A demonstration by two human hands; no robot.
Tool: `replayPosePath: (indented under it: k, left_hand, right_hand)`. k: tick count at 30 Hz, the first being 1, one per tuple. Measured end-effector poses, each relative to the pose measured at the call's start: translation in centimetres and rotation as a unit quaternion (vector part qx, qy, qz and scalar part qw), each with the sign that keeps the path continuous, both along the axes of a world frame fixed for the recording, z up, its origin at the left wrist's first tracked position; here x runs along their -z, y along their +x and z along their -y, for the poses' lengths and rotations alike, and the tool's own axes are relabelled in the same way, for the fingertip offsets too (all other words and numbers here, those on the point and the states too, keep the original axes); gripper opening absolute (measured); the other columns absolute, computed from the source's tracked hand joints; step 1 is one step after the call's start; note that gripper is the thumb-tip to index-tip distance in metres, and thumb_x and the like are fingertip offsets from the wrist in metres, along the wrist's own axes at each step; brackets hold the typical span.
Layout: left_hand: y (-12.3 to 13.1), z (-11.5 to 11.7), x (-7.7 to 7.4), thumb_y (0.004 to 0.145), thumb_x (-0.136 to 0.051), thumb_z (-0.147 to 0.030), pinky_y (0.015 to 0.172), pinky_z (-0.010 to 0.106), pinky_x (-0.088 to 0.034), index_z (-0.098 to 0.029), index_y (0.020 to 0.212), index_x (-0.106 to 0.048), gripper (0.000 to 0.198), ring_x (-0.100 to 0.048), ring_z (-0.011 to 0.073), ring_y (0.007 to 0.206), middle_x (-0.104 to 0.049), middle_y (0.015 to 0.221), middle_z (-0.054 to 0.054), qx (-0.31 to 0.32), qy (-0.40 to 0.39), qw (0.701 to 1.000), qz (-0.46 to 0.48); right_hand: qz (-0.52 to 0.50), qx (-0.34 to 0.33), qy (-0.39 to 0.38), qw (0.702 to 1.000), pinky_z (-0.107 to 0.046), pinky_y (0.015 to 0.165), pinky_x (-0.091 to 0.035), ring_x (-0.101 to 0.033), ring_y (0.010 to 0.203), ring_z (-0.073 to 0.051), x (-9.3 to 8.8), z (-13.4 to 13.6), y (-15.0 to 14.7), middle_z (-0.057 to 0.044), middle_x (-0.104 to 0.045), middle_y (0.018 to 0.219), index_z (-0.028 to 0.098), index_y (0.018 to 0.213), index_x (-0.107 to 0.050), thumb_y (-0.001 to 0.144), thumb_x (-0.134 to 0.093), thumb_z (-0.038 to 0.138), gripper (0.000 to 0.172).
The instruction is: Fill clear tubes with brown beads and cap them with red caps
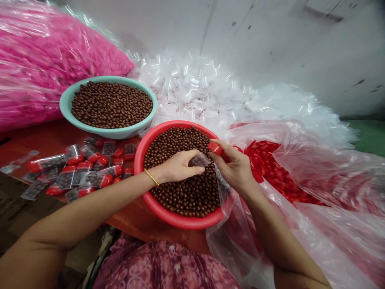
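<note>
Now a clear container (201,159) is pinched by the left hand's (177,166) fingers, a red cap (215,148) by the right hand's (237,165), unjoined; capped packs (67,176) are heaped at nine o'clock, loose caps (267,170) left at three.

White glare streaks the bulging pink bag (60,60)

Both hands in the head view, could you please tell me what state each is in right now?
Left hand: closed around a small clear container.
Right hand: closed, holding a red cap at its fingertips.
</note>
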State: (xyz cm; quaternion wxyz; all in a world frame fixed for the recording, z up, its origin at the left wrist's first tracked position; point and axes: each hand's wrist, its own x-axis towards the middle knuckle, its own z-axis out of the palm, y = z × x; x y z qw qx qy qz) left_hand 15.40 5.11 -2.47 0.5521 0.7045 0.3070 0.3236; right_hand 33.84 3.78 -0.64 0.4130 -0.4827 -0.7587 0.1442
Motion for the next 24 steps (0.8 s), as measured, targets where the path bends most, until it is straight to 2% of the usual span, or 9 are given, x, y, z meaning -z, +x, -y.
replayPosePath:
  k: [3,5,8,12,15,18,21,24]
  left_hand:
    - [0.0,0.1,0.0,0.077,-0.059,-0.023,0.073,0.028,-0.045,-0.013,0.089,-0.056,0.016,-0.053,0.0126,0.074,-0.060,0.082,0.000,-0.017,-0.014,1.000,-0.003]
    - [0.0,0.2,0.0,0.077,-0.058,-0.025,0.072,0.027,-0.045,-0.013,0.089,-0.056,0.017,-0.052,0.0124,0.073,-0.059,0.081,0.000,-0.022,-0.019,0.999,0.013]
    - [-0.2,0.2,-0.1,0.075,-0.058,-0.026,0.073,0.028,-0.045,-0.014,0.088,-0.055,0.018,-0.052,0.0131,0.075,-0.058,0.081,0.000,-0.024,-0.011,1.000,0.013]
    - [-0.1,0.4,-0.2,0.072,-0.058,-0.025,0.075,0.029,-0.046,-0.015,0.081,-0.054,0.014,-0.052,0.0133,0.075,-0.057,0.078,-0.001,-0.036,0.009,0.999,-0.018]
    - [0.1,0.6,-0.3,0.070,-0.058,-0.024,0.061,0.024,-0.045,-0.015,0.077,-0.050,0.014,-0.048,0.0093,0.063,-0.051,0.069,-0.004,-0.033,-0.027,0.999,0.001]
    - [0.2,0.7,-0.5,0.068,-0.057,-0.025,0.044,0.019,-0.039,-0.016,0.078,-0.046,0.017,-0.041,0.0056,0.048,-0.044,0.062,-0.007,0.012,-0.108,0.994,0.028]
    - [0.3,0.7,-0.5,0.065,-0.056,-0.023,0.039,0.018,-0.038,-0.017,0.078,-0.046,0.017,-0.041,0.0052,0.044,-0.042,0.059,-0.008,0.037,-0.137,0.990,0.023]
    - [0.3,0.6,-0.2,0.063,-0.054,-0.019,0.040,0.018,-0.036,-0.018,0.073,-0.044,0.014,-0.040,0.0052,0.045,-0.041,0.058,-0.008,0.009,-0.118,0.993,-0.010]
  right_hand:
    - [0.146,-0.047,0.064,0.986,-0.037,0.081,-0.053,-0.064,0.090,-0.020,0.0,0.7,-0.2,-0.009,-0.067,0.098,0.020,0.128,-0.052,0.087,-0.046,0.016,0.041]
    - [0.178,-0.068,0.073,0.979,-0.039,0.086,-0.053,-0.063,0.097,-0.021,0.1,1.2,-0.3,-0.011,-0.065,0.103,0.020,0.136,-0.044,0.089,-0.042,0.015,0.048]
    - [0.186,-0.075,0.063,0.978,-0.040,0.090,-0.052,-0.062,0.102,-0.022,0.5,1.7,-0.4,-0.012,-0.064,0.110,0.020,0.142,-0.035,0.091,-0.037,0.015,0.051]
    - [0.195,-0.063,0.030,0.978,-0.042,0.087,-0.053,-0.064,0.100,-0.022,1.3,2.1,-0.5,-0.013,-0.064,0.112,0.019,0.144,-0.032,0.091,-0.036,0.016,0.053]
    - [0.163,-0.074,-0.002,0.984,-0.040,0.091,-0.053,-0.062,0.107,-0.022,1.4,2.3,-0.4,-0.012,-0.062,0.121,0.019,0.145,-0.031,0.091,-0.037,0.017,0.054]
    - [0.132,-0.099,-0.045,0.985,-0.037,0.094,-0.051,-0.059,0.114,-0.020,0.9,2.5,-0.2,-0.009,-0.060,0.128,0.022,0.146,-0.030,0.092,-0.036,0.019,0.054]
    - [0.151,-0.124,-0.069,0.978,-0.037,0.094,-0.051,-0.060,0.113,-0.020,0.7,2.9,-0.1,-0.010,-0.061,0.127,0.020,0.148,-0.024,0.091,-0.036,0.018,0.058]
    - [0.198,-0.101,-0.075,0.972,-0.039,0.084,-0.055,-0.066,0.100,-0.023,1.6,3.3,-0.4,-0.016,-0.065,0.118,0.012,0.149,-0.015,0.089,-0.035,0.017,0.064]
